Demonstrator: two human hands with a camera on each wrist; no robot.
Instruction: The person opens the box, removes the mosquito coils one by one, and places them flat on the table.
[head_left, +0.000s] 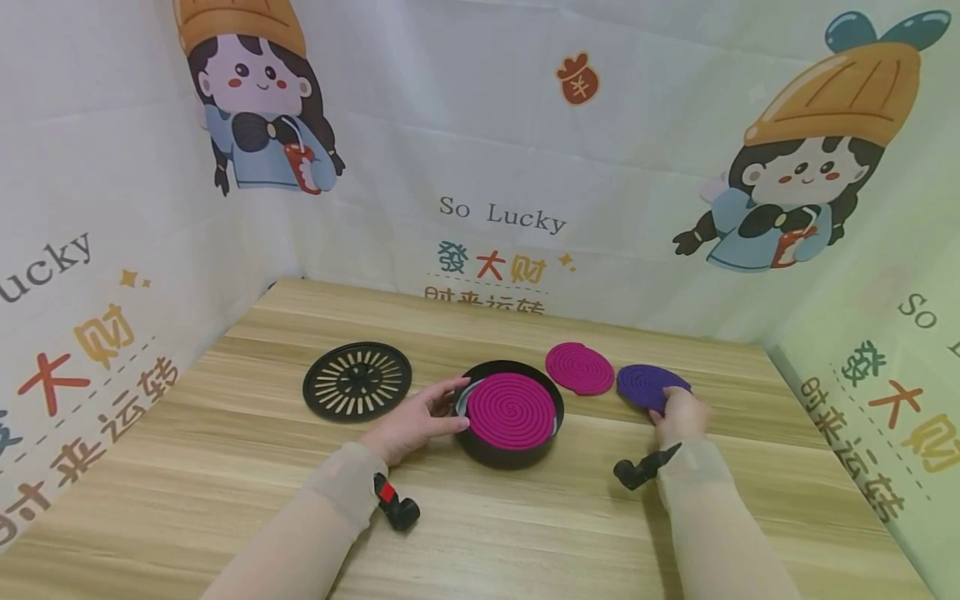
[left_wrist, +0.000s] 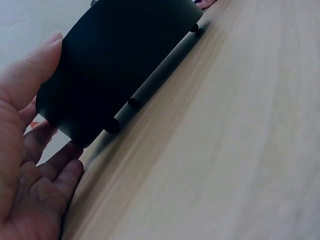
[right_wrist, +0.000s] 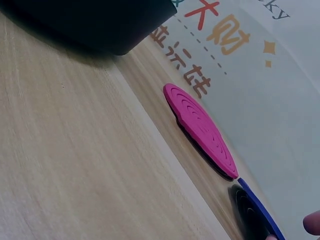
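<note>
A round black mosquito coil holder point(head_left: 508, 457) stands on the table with a magenta mosquito coil point(head_left: 512, 410) on top, overlapping its opening. My left hand point(head_left: 411, 427) holds the holder's left side, thumb and fingers spread around its wall. In the left wrist view the thumb lies against the black wall and other fingers curl by its lower edge. To the right, my right hand point(head_left: 684, 413) pinches the near right edge of a purple mosquito coil point(head_left: 645, 385). That coil tilts up from the table in the right wrist view, its dark underside showing.
Another magenta coil point(head_left: 580, 368) lies flat behind, between the holder and the purple coil. A black slotted lid point(head_left: 358, 408) lies at the left. The wooden table point(head_left: 495, 533) ends at printed cloth walls point(head_left: 390, 217) behind and on both sides.
</note>
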